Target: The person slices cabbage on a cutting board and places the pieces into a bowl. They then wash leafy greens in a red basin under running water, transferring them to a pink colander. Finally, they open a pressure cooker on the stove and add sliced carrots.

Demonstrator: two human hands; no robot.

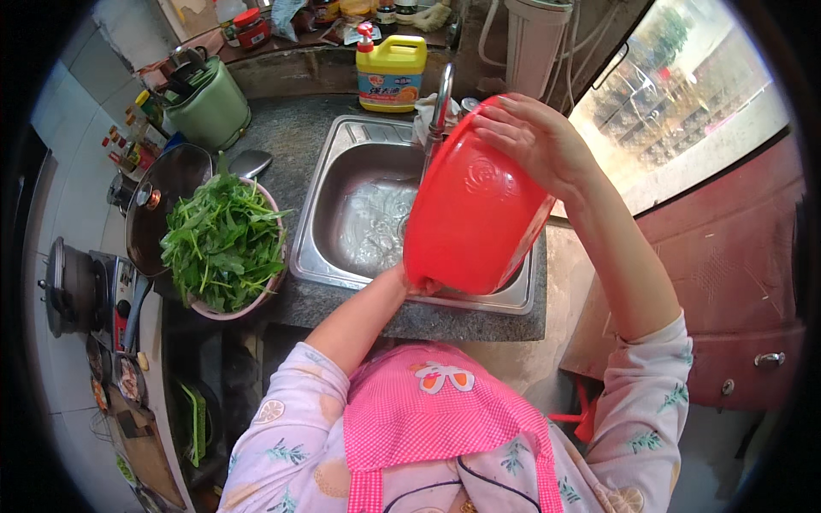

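A red plastic basin [471, 211] is tipped on its side over the stainless steel sink [327, 192], its underside turned up toward me. My right hand [532, 138] grips its far upper rim, fingers spread along the edge. Low on the near side, my left hand [420, 286] holds the basin too; most of its fingers are hidden behind the red plastic. Shallow water stirs in the sink bowl. The curved metal faucet [441, 96] rises just behind the basin, which covers part of it. To the left, leafy green vegetables [224, 237] heap over a pink-rimmed bowl [221, 315].
A yellow detergent jug [391, 74] with a red pump stands behind the sink. A glass pan lid [144, 211], a ladle [251, 163] and a green container of utensils [208, 106] crowd the left counter. Farther left is a dark pot [72, 288]. A red cabinet [718, 276] borders the right.
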